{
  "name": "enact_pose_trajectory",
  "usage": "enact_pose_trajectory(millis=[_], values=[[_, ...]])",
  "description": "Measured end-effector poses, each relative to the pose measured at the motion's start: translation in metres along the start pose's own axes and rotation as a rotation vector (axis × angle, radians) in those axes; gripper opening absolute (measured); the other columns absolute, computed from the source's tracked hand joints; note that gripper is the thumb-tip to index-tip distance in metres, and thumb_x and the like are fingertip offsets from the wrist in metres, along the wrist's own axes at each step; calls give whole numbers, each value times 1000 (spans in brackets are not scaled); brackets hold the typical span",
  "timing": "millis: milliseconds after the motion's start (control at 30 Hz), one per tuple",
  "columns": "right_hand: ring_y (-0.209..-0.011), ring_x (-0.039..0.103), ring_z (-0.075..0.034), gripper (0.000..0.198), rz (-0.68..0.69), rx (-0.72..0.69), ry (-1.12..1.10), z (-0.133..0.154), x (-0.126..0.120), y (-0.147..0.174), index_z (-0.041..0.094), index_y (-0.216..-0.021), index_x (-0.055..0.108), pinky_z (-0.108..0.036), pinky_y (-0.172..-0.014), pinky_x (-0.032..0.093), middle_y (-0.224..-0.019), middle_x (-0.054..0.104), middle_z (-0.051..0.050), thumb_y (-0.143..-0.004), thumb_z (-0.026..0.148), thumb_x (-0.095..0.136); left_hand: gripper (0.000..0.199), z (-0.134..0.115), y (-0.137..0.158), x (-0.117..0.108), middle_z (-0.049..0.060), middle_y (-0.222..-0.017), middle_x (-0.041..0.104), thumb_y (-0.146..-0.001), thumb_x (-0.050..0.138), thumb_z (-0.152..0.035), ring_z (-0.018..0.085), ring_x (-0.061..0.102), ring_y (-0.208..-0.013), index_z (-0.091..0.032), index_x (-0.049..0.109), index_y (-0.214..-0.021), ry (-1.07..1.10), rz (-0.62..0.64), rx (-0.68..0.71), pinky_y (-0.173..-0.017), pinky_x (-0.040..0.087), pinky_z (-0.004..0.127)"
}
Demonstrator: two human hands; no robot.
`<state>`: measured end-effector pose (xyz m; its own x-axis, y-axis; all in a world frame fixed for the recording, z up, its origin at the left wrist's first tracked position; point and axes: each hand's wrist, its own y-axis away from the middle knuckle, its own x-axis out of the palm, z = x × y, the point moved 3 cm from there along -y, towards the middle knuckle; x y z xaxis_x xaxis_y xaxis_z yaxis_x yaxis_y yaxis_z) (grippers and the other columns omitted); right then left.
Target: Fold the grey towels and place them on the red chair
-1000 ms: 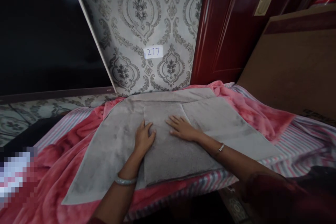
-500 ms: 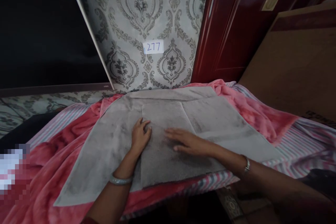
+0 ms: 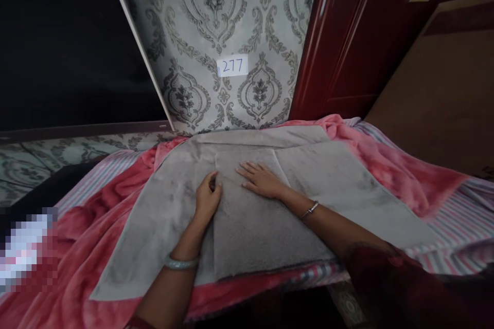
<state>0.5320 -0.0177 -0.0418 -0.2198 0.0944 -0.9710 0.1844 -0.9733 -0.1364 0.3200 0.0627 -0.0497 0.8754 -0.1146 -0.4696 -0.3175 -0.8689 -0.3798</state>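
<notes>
A large grey plush cloth point(image 3: 162, 226) lies spread out, with a rectangular folded panel point(image 3: 262, 236) on top of its middle. At the panel's left edge is my left hand point(image 3: 208, 196), its fingers curled and thumb drawn in, closed on the cloth's edge. The exact grip is partly hidden by the fingers. My right hand point(image 3: 263, 180) rests flat on the upper part of the panel, fingers spread, palm down, holding nothing. A light bangle circles my left wrist and a thin silver one my right.
Under the cloth are a red-pink fleece blanket point(image 3: 92, 226) and a striped sheet point(image 3: 459, 216). A black screen point(image 3: 73, 46) stands at the left. Behind are patterned wallpaper with a "277" label point(image 3: 232, 65) and a dark red door point(image 3: 347, 36). A large cardboard box point(image 3: 443, 87) stands right.
My right hand has moved away from me, up the panel, and now lies flat instead of blurred in motion. My left hand's fingers have curled in more. The view has shifted slightly.
</notes>
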Motion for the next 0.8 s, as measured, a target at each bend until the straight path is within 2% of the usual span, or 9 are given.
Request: enact_pose_trajectory(millis=[100, 200, 300, 433, 633, 700, 800], values=[[-157, 17, -29, 64, 9, -2, 5, -2, -1, -1, 31, -163, 31, -55, -125, 15, -170, 22, -6, -105, 58, 30, 55, 1, -2, -1, 8, -97, 75, -80, 65, -35, 23, 71, -86, -16, 62, -132, 39, 80, -75, -85, 58, 40], [-157, 15, -30, 63, 27, -9, -8, -1, -4, -1, 31, -163, 30, -57, -124, 15, -170, 20, -7, -105, 58, 30, 62, 1, -2, 0, 11, -110, 74, -80, 65, -35, 25, 71, -100, -17, 57, -138, 122, 158, -70, -92, 56, 40], [-157, 12, -33, 68, 81, -28, -37, 11, -5, 10, 31, -163, 28, -60, -124, 12, -171, 17, -9, -104, 62, 35, 61, 0, -1, 0, 12, -115, 73, -81, 64, -33, 26, 69, -108, -18, 56, -140, 138, 171, -70, -96, 55, 42], [-158, 6, -35, 76, 148, -159, -107, 47, -6, 50, 30, -164, 24, -62, -124, 6, -172, 12, -10, -100, 66, 44, 61, -1, 0, 0, 12, -112, 74, -82, 63, -32, 28, 70, -108, -17, 56, -140, 76, 156, -78, -95, 55, 42], [-158, 4, -30, 75, 271, -369, -326, 108, -14, 121, 33, -163, 27, -62, -125, 1, -171, 16, -6, -98, 61, 53, 60, -2, 0, -2, 12, -113, 74, -81, 64, -35, 28, 70, -106, -18, 59, -138, 45, 115, -31, -93, 55, 42], [-158, 7, -27, 69, 328, -414, -415, 118, -20, 130, 35, -161, 32, -58, -126, 0, -169, 23, -3, -99, 59, 53, 60, -2, -1, -3, 10, -105, 75, -80, 64, -35, 27, 71, -100, -17, 60, -137, 28, 106, -34, -90, 57, 41], [-153, 30, -21, 58, 335, -424, -588, 113, -33, 119, 34, -156, 45, -46, -127, 18, -161, 43, -3, -102, 55, 50, 63, -3, -1, -3, 9, -97, 75, -79, 64, -36, 28, 72, -99, -16, 59, -138, 13, 122, -56, -88, 57, 42]])
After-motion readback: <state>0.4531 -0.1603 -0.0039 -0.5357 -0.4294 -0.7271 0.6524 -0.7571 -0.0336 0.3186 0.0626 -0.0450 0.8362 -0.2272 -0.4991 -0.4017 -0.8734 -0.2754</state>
